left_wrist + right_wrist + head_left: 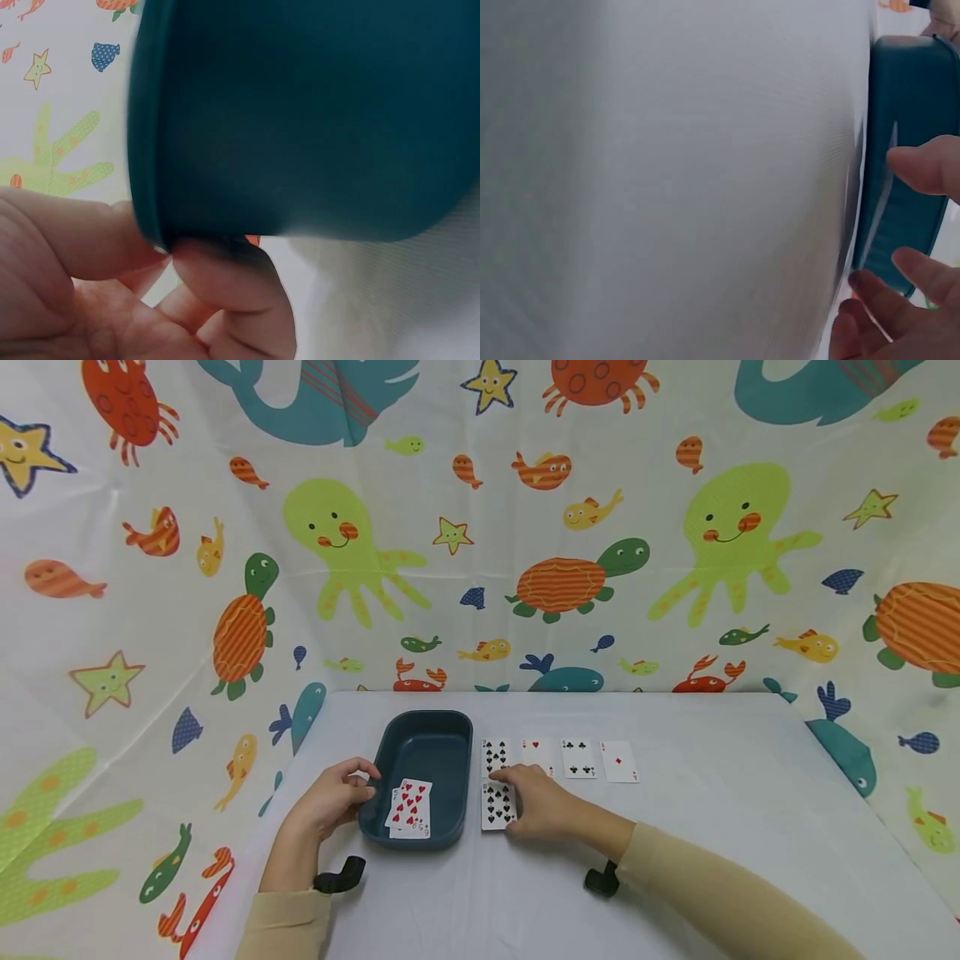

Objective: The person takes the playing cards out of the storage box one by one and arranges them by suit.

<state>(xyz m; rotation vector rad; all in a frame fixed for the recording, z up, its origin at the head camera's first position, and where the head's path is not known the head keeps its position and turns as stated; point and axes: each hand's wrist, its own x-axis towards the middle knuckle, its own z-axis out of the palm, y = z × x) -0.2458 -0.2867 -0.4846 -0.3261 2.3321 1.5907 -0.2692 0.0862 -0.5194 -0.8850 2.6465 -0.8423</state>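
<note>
My left hand pinches the left rim of a dark teal plastic bin between thumb and fingers. Inside the bin, toward its near end, a few overlapping playing cards lie face up, a heart card on top. Just right of the bin, my right hand holds a spade playing card by its edges, index finger at the far end and thumb at the near end. In the right wrist view that card appears as a thin pale strip between thumb and fingers, against the bin's side.
Behind the right hand a row of face-up cards lies on the white tablecloth: a spade card, a heart card partly hidden by the hand, a club card and a diamond card. A sea-animal curtain hangs behind.
</note>
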